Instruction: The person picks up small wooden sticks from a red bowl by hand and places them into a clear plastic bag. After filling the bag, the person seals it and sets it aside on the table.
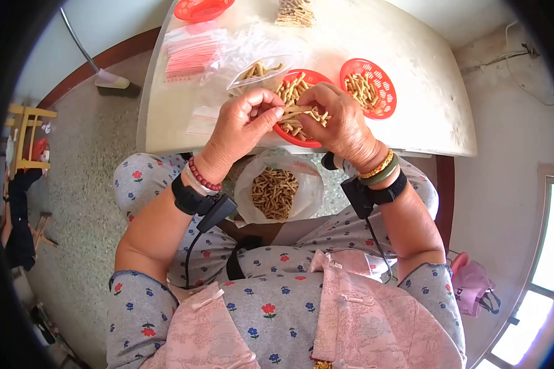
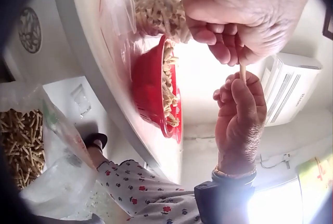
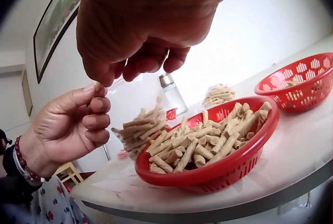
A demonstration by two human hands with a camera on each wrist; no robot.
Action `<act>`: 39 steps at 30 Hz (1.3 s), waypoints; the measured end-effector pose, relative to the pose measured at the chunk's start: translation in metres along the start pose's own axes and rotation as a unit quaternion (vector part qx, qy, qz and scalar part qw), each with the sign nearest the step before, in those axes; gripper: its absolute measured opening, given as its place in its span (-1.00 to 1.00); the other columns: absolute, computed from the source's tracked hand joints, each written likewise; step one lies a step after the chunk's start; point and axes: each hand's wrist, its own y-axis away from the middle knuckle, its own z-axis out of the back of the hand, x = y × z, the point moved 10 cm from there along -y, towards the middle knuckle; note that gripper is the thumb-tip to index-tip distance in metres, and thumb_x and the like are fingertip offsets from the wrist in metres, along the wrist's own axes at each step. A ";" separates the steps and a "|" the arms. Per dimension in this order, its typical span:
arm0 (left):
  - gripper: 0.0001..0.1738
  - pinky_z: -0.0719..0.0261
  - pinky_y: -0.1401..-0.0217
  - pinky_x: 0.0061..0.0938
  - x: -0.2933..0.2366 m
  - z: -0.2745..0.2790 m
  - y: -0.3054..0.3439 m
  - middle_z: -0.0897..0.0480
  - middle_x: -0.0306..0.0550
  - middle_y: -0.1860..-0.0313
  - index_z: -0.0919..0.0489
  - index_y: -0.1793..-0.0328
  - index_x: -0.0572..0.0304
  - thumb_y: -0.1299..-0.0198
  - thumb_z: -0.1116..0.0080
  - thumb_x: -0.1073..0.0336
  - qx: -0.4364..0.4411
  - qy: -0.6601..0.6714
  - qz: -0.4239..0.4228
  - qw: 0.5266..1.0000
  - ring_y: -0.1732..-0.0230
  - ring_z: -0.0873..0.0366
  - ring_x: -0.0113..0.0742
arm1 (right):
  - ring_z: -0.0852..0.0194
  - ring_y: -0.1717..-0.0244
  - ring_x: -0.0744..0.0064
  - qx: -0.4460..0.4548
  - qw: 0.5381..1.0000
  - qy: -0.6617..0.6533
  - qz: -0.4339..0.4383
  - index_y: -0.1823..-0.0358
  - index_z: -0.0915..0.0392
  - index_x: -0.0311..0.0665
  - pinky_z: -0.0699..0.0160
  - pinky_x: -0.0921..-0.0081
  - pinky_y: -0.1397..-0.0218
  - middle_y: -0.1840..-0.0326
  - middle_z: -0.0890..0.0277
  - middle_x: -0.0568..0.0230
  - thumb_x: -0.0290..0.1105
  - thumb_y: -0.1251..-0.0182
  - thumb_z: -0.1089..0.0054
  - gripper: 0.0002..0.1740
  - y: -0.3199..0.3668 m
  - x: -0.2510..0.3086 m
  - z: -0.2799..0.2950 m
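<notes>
- Here, left hand (image 1: 243, 126) and right hand (image 1: 341, 120), close together, pinch one short stick (image 2: 242, 72).
- Red basket (image 1: 301, 142) below, partly hidden by them.
- Plastic bag (image 1: 237, 82) beyond left hand.

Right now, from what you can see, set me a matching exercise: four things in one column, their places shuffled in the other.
1. Single stick
2. Heap of brown sticks
3. Pink-striped flat bags
4. Broom

A. Lying on the table
B. On the floor, near the wall
C. Pinched by the left hand and right hand
D. Inside an open plastic bag, below the tabletop

Pairs: 1-C, 2-D, 3-A, 4-B
</notes>
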 end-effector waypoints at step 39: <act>-0.78 -0.54 0.21 -0.68 -0.022 -0.003 0.000 -0.63 -0.29 0.25 -0.55 -0.08 0.31 -0.33 -0.18 0.45 0.010 0.049 -0.065 0.997 0.32 -0.54 -0.63 | -0.54 0.41 0.46 0.033 0.986 -0.119 -0.116 0.29 -0.52 -0.30 -0.54 0.50 0.33 0.41 -0.54 0.28 -0.51 -0.18 -0.31 -0.86 0.006 -0.013 -0.012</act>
